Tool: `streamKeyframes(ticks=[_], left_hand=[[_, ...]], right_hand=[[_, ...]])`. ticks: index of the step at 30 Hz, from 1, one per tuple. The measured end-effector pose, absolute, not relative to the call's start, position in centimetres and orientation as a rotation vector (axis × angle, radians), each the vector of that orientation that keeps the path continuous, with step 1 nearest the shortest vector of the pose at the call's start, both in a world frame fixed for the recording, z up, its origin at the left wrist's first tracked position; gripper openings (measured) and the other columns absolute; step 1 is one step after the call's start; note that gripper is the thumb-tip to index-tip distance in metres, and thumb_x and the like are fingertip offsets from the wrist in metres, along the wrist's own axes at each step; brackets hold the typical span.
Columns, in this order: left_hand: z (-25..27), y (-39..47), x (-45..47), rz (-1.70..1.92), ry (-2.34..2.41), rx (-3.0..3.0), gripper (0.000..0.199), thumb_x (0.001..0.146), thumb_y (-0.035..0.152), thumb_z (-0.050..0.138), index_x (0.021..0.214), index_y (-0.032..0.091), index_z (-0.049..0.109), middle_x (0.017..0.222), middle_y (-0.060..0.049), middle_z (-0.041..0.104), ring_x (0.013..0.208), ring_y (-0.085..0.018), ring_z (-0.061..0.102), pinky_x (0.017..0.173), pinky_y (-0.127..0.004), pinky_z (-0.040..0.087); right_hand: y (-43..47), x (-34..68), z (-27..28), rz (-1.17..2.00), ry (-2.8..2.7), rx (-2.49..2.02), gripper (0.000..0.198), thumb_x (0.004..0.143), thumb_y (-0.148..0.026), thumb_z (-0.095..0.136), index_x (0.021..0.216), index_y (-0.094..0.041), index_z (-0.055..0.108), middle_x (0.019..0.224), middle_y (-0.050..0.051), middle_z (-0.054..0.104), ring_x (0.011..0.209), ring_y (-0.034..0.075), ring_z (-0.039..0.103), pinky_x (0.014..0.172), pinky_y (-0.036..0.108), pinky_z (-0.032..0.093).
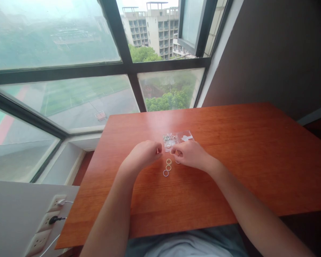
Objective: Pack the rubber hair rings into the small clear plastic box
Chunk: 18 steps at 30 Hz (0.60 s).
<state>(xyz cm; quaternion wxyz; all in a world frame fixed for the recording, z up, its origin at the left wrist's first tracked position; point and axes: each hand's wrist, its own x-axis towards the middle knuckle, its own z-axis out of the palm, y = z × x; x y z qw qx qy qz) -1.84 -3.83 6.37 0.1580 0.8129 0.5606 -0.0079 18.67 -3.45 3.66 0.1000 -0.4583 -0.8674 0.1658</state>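
At frame centre, left hand (143, 154) and right hand (189, 154) curl by the rings (167, 167); their grip cannot be told. Small rings need fingertip pinches beside the clear box (173, 140).

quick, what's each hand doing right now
Left hand: curled shut by the clear box; what it holds cannot be told.
Right hand: fingers pinched near the rings; contents cannot be told.

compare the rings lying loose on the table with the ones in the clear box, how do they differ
The loose rings lie bare on the table in a short line between the left hand and right hand; the boxed rings sit heaped inside the clear box, farther from the person. Both sets are small thin rings.
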Motion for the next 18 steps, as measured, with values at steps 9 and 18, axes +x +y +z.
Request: streamKeyframes(ticks=[9,18], left_hand=[[6.0,-4.3,-0.1,-0.150,1.508,2.367,0.019,0.076,0.019,0.050,0.079,0.022,0.068,0.076,-0.005,0.069,0.061,-0.017,0.057,0.056,-0.026,0.036],[5.6,-4.5,0.5,-0.164,1.444,2.479,0.014,0.079,0.020,0.052,0.082,0.020,0.065,0.080,-0.006,0.068,0.063,-0.017,0.058,0.057,-0.026,0.038]], right_hand=[[-2.6,18.1,2.4,0.390,-2.341,-1.454,0.019,0.089,-0.030,0.052,0.094,-0.026,0.070,0.079,0.000,0.070,0.071,0.015,0.058,0.063,0.024,0.031],[-1.9,19.3,2.2,0.390,-2.288,-1.401,0.016,0.086,-0.029,0.056,0.092,-0.025,0.070,0.068,-0.002,0.065,0.062,0.013,0.054,0.061,0.024,0.031]])
